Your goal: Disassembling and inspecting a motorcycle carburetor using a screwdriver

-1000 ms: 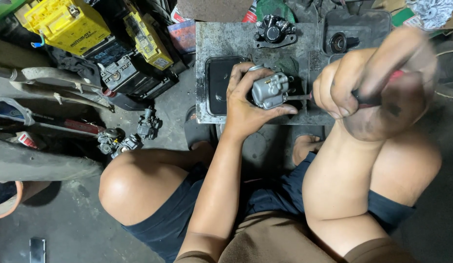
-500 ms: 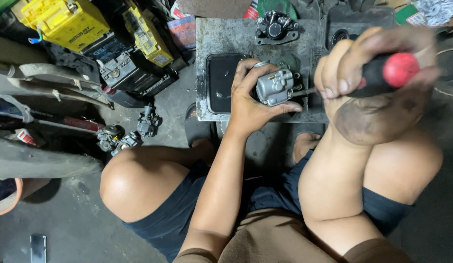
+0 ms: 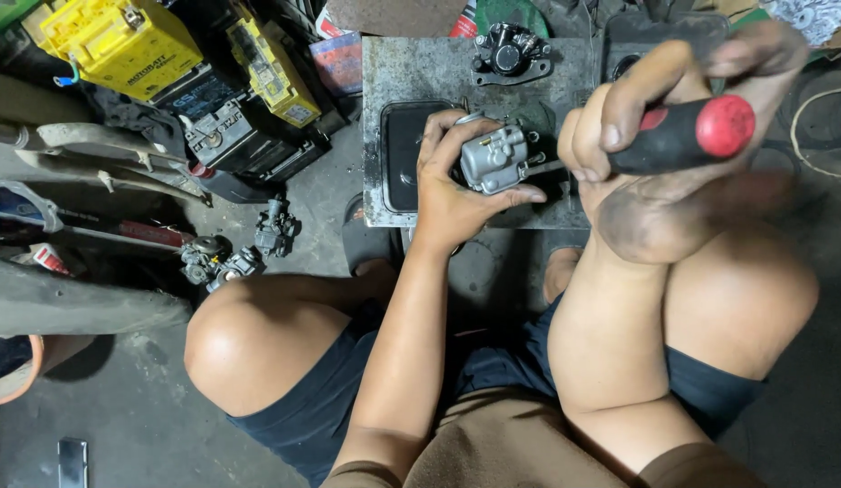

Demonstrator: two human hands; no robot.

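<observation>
Carburettor [image 3: 495, 161]: small cast body of dull silver metal, lumpy in shape, with short stubs and screw heads on its sides. It sat in the left hand [image 3: 457, 194], whose fingers curled over the top while the thumb pressed from below, closed firmly around it.

Screwdriver [image 3: 678, 136]: thick black handle with a rounded red butt, smooth and slightly glossy. The right hand [image 3: 660, 172], smeared with dark grease, was wrapped tight around the handle. The thin shaft ran left to the carburettor's side; the tip itself could not be made out.

Metal plate [image 3: 420, 72]: flat, grey, scratched and stained, lying on the floor. The carburettor was held just above its near edge, beside a shallow black tray [image 3: 398, 149]. A dark brake caliper [image 3: 509, 52] lay at the plate's far edge.

Surroundings: rough, oily concrete floor [image 3: 122, 425]. Yellow-topped batteries [image 3: 122, 41] stood at the far left, and two further carburettors [image 3: 249, 248] lay on the floor near the person's left knee.
</observation>
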